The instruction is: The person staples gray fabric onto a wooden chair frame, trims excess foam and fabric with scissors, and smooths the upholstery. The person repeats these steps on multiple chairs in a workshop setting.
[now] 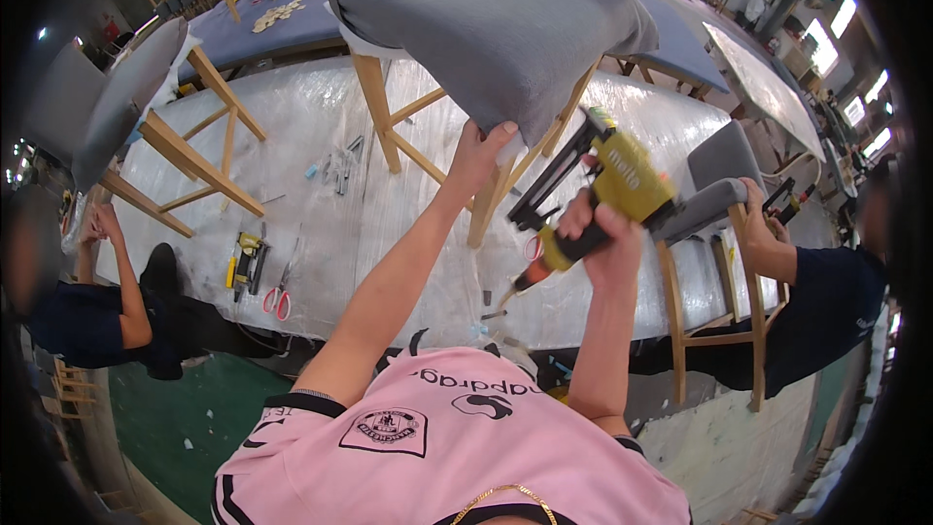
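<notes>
Before me a wooden-legged chair stands on the wrapped table, its padded seat [496, 15] covered in grey fabric. At the seat's near corner, above a front leg, my left hand [478, 151] pinches the edge of the fabric, thumb on top. A bit of white lining shows beside the thumb. My right hand [607, 233] is wrapped round the handle of a yellow and black staple gun [632, 175]. The gun is raised to the right of that corner, apart from the fabric, with a hose fitting at its lower end.
Plastic film covers the worktable [321, 224]. Red-handled scissors [279, 301], another staple gun [248, 258] and loose staple strips [340, 170] lie on it at left. Co-workers handle a tilted chair [180, 151] at left and another chair [705, 214] at right.
</notes>
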{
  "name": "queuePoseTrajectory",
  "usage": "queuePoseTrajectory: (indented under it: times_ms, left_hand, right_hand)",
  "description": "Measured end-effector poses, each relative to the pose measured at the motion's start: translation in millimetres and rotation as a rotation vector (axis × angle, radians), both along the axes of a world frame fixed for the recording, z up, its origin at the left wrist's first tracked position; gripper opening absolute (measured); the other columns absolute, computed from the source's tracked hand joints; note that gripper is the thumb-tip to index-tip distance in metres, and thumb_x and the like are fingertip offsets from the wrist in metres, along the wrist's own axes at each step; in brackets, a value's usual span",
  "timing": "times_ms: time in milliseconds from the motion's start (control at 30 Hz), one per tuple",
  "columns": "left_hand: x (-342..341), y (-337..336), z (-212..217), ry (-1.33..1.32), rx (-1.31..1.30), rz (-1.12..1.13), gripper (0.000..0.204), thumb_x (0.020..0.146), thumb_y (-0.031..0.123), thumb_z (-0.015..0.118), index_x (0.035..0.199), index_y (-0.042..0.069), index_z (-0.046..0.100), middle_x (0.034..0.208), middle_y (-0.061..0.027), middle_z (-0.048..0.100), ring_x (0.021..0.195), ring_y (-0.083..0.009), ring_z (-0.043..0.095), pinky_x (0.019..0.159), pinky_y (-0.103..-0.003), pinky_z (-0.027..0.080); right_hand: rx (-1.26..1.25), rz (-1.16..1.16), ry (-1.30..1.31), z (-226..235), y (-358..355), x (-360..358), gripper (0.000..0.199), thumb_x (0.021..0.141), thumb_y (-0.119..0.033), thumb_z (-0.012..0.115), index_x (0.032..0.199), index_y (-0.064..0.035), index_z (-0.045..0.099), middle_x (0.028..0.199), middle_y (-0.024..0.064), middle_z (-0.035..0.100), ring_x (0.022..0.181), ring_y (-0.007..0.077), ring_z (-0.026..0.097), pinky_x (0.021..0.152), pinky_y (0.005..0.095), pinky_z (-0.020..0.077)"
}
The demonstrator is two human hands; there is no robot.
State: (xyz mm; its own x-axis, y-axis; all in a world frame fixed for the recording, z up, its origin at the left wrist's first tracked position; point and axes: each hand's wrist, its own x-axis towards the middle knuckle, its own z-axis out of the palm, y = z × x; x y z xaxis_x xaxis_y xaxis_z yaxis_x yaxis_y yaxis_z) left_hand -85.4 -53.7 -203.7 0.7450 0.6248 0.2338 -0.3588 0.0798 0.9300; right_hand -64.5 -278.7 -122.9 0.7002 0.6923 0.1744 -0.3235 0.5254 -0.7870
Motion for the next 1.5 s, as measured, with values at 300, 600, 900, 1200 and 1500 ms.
queuePoseTrajectory:
  times_ms: [300, 600, 900, 1200, 1500]
  left_hand:
    - [-5, -2, 14, -0.026, -0.058, -0.111, 0.048, 0.091, 0.029, 0.074, 0.121, -0.006, 0.059, 0.112, -0.0103, 0.067, 0.105, -0.0157, 0.061, 0.093, -0.033, 0.049]
    - [-20, 11, 19, 0.023, 0.021, -0.230, 0.053, 0.087, 0.021, 0.079, 0.127, -0.004, 0.055, 0.118, -0.0097, 0.065, 0.101, -0.0125, 0.065, 0.085, -0.029, 0.055]
    - [-31, 23, 31, 0.001, 0.040, -0.337, 0.055, 0.086, 0.019, 0.080, 0.129, -0.003, 0.055, 0.120, -0.0091, 0.065, 0.102, -0.0123, 0.066, 0.085, -0.029, 0.055]
    - [-22, 37, 55, -0.039, 0.064, -0.417, 0.057, 0.085, 0.017, 0.082, 0.131, -0.002, 0.054, 0.121, -0.0084, 0.065, 0.103, -0.0121, 0.066, 0.086, -0.030, 0.055]
    - [-10, 38, 32, -0.004, 0.018, -0.388, 0.058, 0.082, 0.016, 0.085, 0.130, -0.001, 0.056, 0.120, -0.0077, 0.066, 0.105, -0.0128, 0.066, 0.088, -0.030, 0.055]
  right_hand:
    - [-0.313, -0.267, -0.801, -4, 46, -49, 0.059, 0.067, -0.002, 0.079, 0.120, 0.0000, 0.054, 0.094, 0.0160, 0.073, 0.086, 0.0257, 0.075, 0.078, 0.0326, 0.0556]
    - [-0.424, -0.433, -0.823, -5, 89, -65, 0.070, 0.065, -0.007, 0.088, 0.124, 0.0012, 0.051, 0.097, 0.0186, 0.074, 0.088, 0.0300, 0.075, 0.076, 0.0341, 0.0565]
    - [-0.458, -0.537, -0.844, -17, 107, -71, 0.070, 0.065, -0.009, 0.089, 0.123, 0.0013, 0.051, 0.093, 0.0173, 0.073, 0.083, 0.0296, 0.075, 0.073, 0.0334, 0.0560]
    - [-0.550, -0.533, -0.814, -17, 111, -72, 0.068, 0.065, -0.011, 0.091, 0.118, 0.0016, 0.051, 0.089, 0.0189, 0.072, 0.078, 0.0339, 0.074, 0.069, 0.0354, 0.0552]
    - [-0.428, -0.538, -0.759, -7, 92, -75, 0.058, 0.068, -0.005, 0.083, 0.120, 0.0026, 0.059, 0.088, 0.0128, 0.071, 0.079, 0.0185, 0.071, 0.074, 0.0298, 0.0531]
